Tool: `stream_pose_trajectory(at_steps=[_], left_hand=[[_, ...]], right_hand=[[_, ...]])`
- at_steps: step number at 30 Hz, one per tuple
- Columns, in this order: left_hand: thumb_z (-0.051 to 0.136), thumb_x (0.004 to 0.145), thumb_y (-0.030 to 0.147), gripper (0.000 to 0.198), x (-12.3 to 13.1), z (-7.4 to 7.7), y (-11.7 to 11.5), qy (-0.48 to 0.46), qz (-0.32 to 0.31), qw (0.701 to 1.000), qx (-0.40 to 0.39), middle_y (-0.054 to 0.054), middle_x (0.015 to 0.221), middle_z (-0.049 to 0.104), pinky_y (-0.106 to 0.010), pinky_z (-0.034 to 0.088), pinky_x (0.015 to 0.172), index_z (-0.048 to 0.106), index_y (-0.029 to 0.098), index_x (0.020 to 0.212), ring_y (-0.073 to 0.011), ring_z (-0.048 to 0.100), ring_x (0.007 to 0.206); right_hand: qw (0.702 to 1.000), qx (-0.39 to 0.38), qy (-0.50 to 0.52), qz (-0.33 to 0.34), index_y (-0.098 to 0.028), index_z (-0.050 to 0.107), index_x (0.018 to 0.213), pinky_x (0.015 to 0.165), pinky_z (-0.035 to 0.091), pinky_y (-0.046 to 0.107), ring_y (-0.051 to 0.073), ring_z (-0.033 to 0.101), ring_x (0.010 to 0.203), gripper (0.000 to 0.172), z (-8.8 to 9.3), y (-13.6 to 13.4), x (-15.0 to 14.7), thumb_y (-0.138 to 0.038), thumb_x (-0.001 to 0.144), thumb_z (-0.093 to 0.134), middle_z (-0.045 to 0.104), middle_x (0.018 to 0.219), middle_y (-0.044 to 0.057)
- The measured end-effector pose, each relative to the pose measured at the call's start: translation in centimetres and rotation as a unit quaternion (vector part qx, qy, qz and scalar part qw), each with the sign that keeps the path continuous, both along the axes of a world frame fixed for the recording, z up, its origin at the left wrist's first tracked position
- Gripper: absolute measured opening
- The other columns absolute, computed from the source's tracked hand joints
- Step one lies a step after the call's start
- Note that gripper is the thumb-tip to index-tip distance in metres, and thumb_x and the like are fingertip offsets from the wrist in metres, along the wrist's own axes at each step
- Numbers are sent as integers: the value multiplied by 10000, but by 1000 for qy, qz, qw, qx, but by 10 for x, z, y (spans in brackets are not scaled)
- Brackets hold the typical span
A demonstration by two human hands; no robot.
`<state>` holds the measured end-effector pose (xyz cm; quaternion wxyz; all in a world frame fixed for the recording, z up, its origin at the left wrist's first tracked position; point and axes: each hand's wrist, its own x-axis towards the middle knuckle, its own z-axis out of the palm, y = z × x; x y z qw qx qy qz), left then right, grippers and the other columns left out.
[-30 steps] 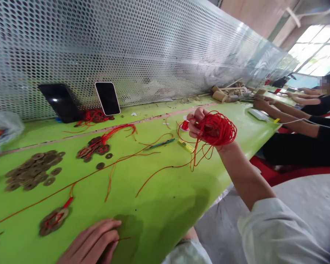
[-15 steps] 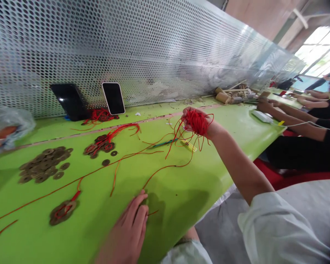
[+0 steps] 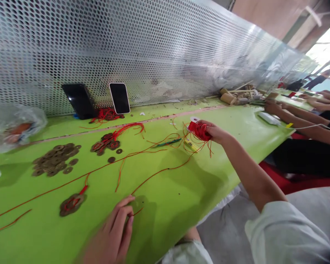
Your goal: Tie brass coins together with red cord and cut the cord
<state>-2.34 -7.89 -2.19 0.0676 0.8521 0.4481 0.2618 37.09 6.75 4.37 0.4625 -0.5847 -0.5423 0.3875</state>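
Observation:
My right hand (image 3: pixel 216 132) is wrapped round a tangled bundle of red cord (image 3: pixel 199 131), held over the far middle of the green table. A white round spool end (image 3: pixel 194 119) shows behind the bundle. From there one thin orange-red cord (image 3: pixel 159 171) runs across the table to my left hand (image 3: pixel 115 229), low in the view. Its fingers are pinched on that cord, and a short end sticks out past them. Left of this hand lies a knotted coin ornament (image 3: pixel 72 204) with a red cord loop.
Loose brown coins (image 3: pixel 56 160) lie in a pile at left, near tied coin ornaments (image 3: pixel 106 143). A green pen-like tool (image 3: pixel 167 143) and a yellow object (image 3: pixel 191 145) lie beneath the bundle. Two phones (image 3: pixel 119 98) lean on the perforated screen (image 3: pixel 159 47). Co-workers' arms (image 3: pixel 299 119) reach in at right.
My right hand has lowered and turned with the cord bundle, so the white spool end now shows. The left hand keeps its pinch on the cord. The view has shifted slightly.

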Motion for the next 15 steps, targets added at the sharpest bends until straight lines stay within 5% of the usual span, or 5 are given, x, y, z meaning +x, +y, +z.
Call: stream_pose_trajectory(at_steps=[4, 8, 10, 15], left_hand=[[299, 977, 340, 232, 2, 1, -1, 10, 8, 1000, 13, -67, 1072, 685, -251, 589, 615, 500, 243, 914, -163, 710, 846], [290, 978, 305, 238, 5, 1, -2, 30, -8, 999, 37, -47, 1065, 680, -291, 586, 762, 519, 242, 958, -170, 684, 956], [290, 979, 307, 253, 4, -2, -3, 33, -8, 998, 44, -44, 1076, 680, -303, 570, 824, 527, 235, 1030, -171, 673, 989], [320, 971, 318, 257, 2, -8, -1, 24, -3, 999, 25, -53, 1117, 671, -306, 547, 875, 533, 223, 1078, -181, 659, 1023]], right_hand=[[999, 2, -16, 44, -172, 550, 898, 573, 423, 237, 113, 510, 611, 227, 12, 10, -17, -177, 671, 536, 567, 726, -10], [975, 75, -179, 105, -178, 504, 1051, 653, 456, 254, 131, 541, 732, 379, 22, 43, -37, -71, 702, 403, 589, 909, 23], [941, 56, -316, 107, -163, 487, 1100, 713, 470, 282, 158, 563, 818, 414, 21, 62, -48, -48, 710, 407, 596, 983, 60], [918, 34, -376, 118, -145, 521, 1127, 859, 455, 367, 249, 576, 980, 559, 5, 79, -60, -56, 592, 657, 605, 1063, 119]])
